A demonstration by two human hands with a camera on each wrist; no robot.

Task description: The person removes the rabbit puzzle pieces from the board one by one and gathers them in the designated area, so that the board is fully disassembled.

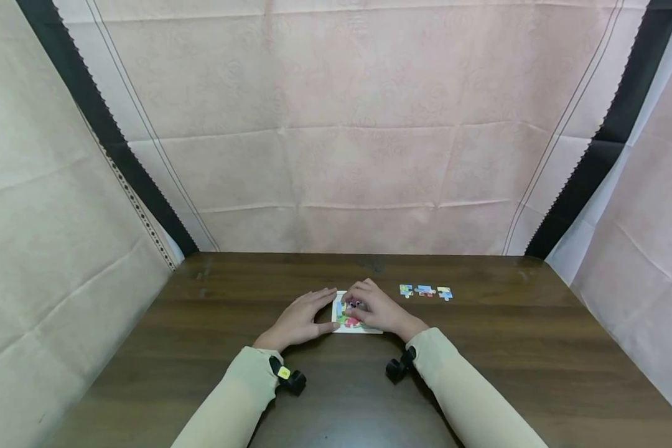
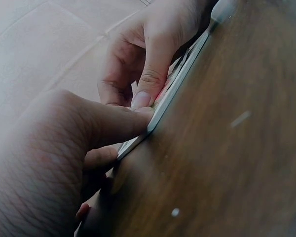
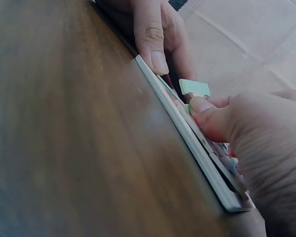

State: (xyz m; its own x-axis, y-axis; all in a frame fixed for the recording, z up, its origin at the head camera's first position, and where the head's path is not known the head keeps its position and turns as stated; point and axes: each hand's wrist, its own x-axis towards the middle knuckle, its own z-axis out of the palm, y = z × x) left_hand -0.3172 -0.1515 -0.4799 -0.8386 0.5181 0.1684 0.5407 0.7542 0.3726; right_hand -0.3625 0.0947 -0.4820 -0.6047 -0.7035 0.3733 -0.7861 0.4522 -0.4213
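Observation:
A small white-bordered puzzle board point(image 1: 364, 330) with a colourful picture lies flat on the table; its edge point(image 3: 187, 139) shows up close in the right wrist view. My left hand point(image 1: 299, 322) rests at the board's left side, fingers extended and the thumb point(image 2: 133, 121) on the lower left border. Over the board, my right hand point(image 1: 383, 311) has thumb and fingers bent round a puzzle piece point(image 3: 195, 88) with a pale green part, held tilted above the picture. The hand hides much of the picture.
Three loose puzzle pieces point(image 1: 406, 290) point(image 1: 424, 290) point(image 1: 445, 293) lie in a row right of the board, toward the back of the brown table point(image 1: 229, 373). Pale cloth panels point(image 1: 369, 155) stand behind and at both sides.

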